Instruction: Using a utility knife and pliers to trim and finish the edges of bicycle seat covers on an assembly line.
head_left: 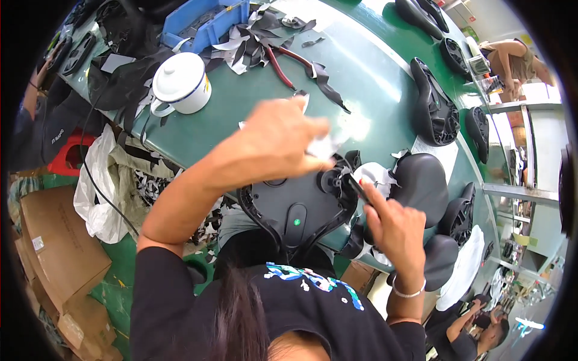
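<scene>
An upturned black bicycle saddle (316, 207) rests in front of me, its hollow underside facing up and its narrow end toward my body. My left hand (271, 141) is blurred by motion over its far left part. Between thumb and forefinger shows a smeared strip of white-backed material (325, 146). Closed round a slim black tool (360, 189), my right hand (394, 225) is at the saddle's right edge. The tool points at the far right corner; its tip is hard to make out. Loose white-backed material (376, 174) lies beside that edge.
On the green table (235, 99) stand a white lidded enamel mug (182, 81) and a blue bin (205, 27). Red-handled pincers (279, 69) lie among black scraps. More saddles (421, 186) are at the right. Cardboard boxes (63, 246) and a white plastic bag (102, 186) are at the left. Other people are nearby.
</scene>
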Motion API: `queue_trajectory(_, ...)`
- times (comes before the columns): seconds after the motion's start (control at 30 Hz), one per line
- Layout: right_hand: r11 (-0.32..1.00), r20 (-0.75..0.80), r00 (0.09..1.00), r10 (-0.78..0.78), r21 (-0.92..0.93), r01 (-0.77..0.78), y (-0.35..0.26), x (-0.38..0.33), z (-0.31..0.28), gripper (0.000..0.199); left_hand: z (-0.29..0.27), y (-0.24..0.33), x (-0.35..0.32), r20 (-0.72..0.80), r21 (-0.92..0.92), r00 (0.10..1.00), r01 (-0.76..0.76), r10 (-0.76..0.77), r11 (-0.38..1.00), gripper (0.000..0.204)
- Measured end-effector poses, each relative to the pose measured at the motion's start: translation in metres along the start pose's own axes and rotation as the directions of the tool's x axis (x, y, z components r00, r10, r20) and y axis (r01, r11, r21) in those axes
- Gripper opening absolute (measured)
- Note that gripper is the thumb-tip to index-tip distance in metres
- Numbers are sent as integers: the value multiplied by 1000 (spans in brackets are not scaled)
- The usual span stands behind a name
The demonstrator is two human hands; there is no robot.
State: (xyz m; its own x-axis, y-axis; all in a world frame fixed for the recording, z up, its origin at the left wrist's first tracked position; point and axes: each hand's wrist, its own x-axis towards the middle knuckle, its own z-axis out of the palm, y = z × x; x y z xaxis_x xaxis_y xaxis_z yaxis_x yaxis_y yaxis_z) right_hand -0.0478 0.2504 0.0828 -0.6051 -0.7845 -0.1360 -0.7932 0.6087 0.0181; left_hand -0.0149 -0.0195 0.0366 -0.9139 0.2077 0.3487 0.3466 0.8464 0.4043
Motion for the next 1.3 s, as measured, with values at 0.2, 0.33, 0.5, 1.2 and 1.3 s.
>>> queue_trajectory(0.2, 998, -21, 998, -60, 23, 61, 7, 5, -2, 43, 24, 0, 9, 430, -668, 791, 603, -434, 436, 28)
queue_trajectory(0.33, 1000, 32, 999, 1, -2, -1, -2, -16, -4, 45, 30, -2, -11, 488, -797, 767, 587, -417, 146, 26)
queue_trajectory(0.5, 958, -204, 977, -52, 266, 107, 27, -1, 7, 44, 40, 11, -13, 310, -458, 949, 202, -58, 865, 23)
queue_trajectory(1.2, 684, 47, 923, 381, 658, -315, -52, -88, 47, 56, -31, -53, -29, -657, -503, 568, -820, -496, -272, 26)
queue_trajectory(1.3, 349, 38, 813, 581, 891, -291, -51, -81, 66, 68, 3, -1, -3, -420, -906, 553, -204, -720, 372, 36)
